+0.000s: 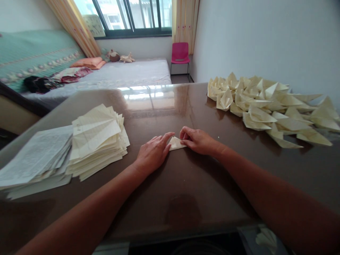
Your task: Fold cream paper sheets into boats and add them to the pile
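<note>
A small folded piece of cream paper (175, 143), peaked at the top, lies on the brown tabletop between my two hands. My left hand (152, 152) rests at its left end: the thumb tip touches the paper, while the forefinger stretches out above it, apart from the thumb. At the right end, my right hand (198, 140) pinches the paper between thumb and curled fingers. Part of the right end is hidden behind those fingertips.
Left on the glossy table (159, 198) are a stack of creased cream sheets (95, 141) and grey printed papers (39, 152). Many folded paper shapes (265, 102) crowd the right side against the wall. Beyond stand a bed (132, 72) and a pink chair (180, 53).
</note>
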`<state>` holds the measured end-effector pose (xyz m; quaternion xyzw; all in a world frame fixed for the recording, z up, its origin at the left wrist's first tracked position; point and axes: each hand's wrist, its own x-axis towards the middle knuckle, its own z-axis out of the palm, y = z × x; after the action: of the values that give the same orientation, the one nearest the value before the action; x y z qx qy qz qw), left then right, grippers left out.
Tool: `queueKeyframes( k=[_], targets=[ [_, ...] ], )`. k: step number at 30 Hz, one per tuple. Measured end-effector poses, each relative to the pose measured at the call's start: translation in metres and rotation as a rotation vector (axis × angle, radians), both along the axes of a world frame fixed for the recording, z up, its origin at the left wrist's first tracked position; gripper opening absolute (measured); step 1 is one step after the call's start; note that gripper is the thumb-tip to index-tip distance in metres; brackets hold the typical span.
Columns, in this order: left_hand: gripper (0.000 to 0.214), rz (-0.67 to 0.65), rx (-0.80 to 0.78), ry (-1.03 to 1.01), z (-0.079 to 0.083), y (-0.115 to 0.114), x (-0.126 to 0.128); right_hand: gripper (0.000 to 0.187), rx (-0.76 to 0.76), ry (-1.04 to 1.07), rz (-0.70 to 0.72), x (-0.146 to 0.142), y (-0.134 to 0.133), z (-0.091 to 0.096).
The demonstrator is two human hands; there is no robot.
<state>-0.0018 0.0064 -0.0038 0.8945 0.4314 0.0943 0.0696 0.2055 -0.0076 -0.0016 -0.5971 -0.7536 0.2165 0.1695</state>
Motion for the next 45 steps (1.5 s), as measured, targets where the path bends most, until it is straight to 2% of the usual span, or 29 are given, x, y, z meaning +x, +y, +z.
queueKeyframes(
  k=[3,5,9,12,14,20,26,32,40,45],
  targets=[
    [0.038,0.008,0.087,0.03,-0.003,-0.002,0.0,0.009,0.08,-0.033,0.027,0.0,-0.002,-0.003],
    [0.033,-0.036,0.15,0.018,-0.005,-0.002,0.0,0.012,0.134,-0.044,0.066,-0.001,-0.005,-0.003],
    [0.025,-0.229,0.277,-0.051,-0.009,0.001,-0.002,0.021,0.225,-0.11,0.151,-0.004,-0.01,0.003],
    [0.026,-0.359,0.3,-0.039,-0.01,0.002,-0.005,0.025,0.25,-0.21,0.212,-0.005,-0.012,0.009],
    [0.028,-0.399,0.294,0.009,-0.008,0.0,-0.006,0.027,0.252,-0.273,0.25,-0.004,-0.014,0.011],
    [0.034,-0.349,0.264,0.176,0.002,-0.012,-0.003,0.035,0.271,-0.459,0.309,-0.008,-0.02,0.013],
    [0.03,-0.33,0.244,0.26,0.008,-0.017,-0.004,0.031,0.209,-0.589,0.321,-0.009,-0.033,0.027],
    [0.026,-0.283,0.282,0.302,0.016,-0.021,-0.006,0.024,0.148,-0.643,0.282,-0.004,-0.044,0.039],
    [0.02,-0.209,0.309,0.321,0.023,-0.023,-0.009,0.022,0.12,-0.674,0.254,-0.013,-0.052,0.042],
    [0.021,-0.21,0.306,0.364,0.026,-0.029,-0.007,0.024,0.116,-0.656,0.253,-0.015,-0.053,0.042]
  ],
)
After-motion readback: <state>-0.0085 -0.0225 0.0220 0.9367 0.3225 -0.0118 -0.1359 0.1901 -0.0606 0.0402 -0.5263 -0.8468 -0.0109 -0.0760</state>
